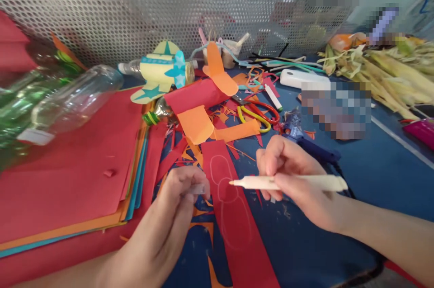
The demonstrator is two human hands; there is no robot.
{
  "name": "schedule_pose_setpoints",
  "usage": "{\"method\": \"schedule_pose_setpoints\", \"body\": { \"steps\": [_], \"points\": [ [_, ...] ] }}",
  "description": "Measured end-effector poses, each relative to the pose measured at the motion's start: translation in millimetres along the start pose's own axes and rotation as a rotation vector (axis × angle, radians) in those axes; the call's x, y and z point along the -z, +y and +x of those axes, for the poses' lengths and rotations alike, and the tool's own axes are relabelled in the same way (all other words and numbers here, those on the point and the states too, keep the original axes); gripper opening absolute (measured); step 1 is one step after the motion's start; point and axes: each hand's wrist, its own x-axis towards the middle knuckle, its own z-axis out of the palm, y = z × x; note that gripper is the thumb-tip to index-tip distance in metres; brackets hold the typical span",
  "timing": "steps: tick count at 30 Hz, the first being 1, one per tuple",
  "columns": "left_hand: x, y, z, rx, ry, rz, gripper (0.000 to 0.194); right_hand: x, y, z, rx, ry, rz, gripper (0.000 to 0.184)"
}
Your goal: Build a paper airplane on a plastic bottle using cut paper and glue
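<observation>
My right hand grips a white marker whose bare tip points left, over or on a red paper strip. Pale rounded outlines are drawn down that strip. At its left edge my left hand is closed around a small whitish cap. Just beyond the strip lies a bottle wrapped in red paper, with orange paper wings and a green cap. Scissors with red and yellow handles rest behind my right hand, near a blue glue gun.
On the left, clear plastic bottles lie on stacked coloured paper. A yellow and blue paper-covered bottle sits farther back, before a perforated metal panel. Corn husks are at the right; paper scraps litter the blue table.
</observation>
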Motion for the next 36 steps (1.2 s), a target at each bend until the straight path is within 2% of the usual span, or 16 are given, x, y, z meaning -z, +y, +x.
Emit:
{"method": "schedule_pose_setpoints", "body": {
  "steps": [4, 10, 20, 26, 30, 36],
  "points": [
    [-5.4, 3.8, 4.2, 0.008, -0.032, -0.003, 0.029, -3.8, 1.4, -4.5, -0.022, -0.078, -0.111, 0.011],
    [-6.3, 2.8, 2.3, -0.059, -0.083, 0.034, 0.034, -6.3, -2.0, -1.5, -0.071, -0.140, -0.245, 0.010],
    [-11.2, 0.2, 4.8, -0.075, -0.067, -0.041, 0.036, -7.1, -2.8, 0.3, -0.126, -0.141, -0.321, 0.013],
    [-14.6, -3.3, 9.1, -0.010, 0.048, -0.198, 0.030, -5.2, -6.5, 7.2, -0.164, -0.114, -0.247, 0.008],
    [-12.9, -2.4, 12.9, 0.049, 0.092, -0.361, 0.031, -4.7, -10.8, 12.6, -0.182, -0.068, -0.196, 0.019],
    [-11.3, -3.7, 9.9, 0.114, 0.134, -0.379, 0.015, -5.5, -10.5, 11.0, -0.273, -0.022, -0.146, 0.021]
  ]
}}
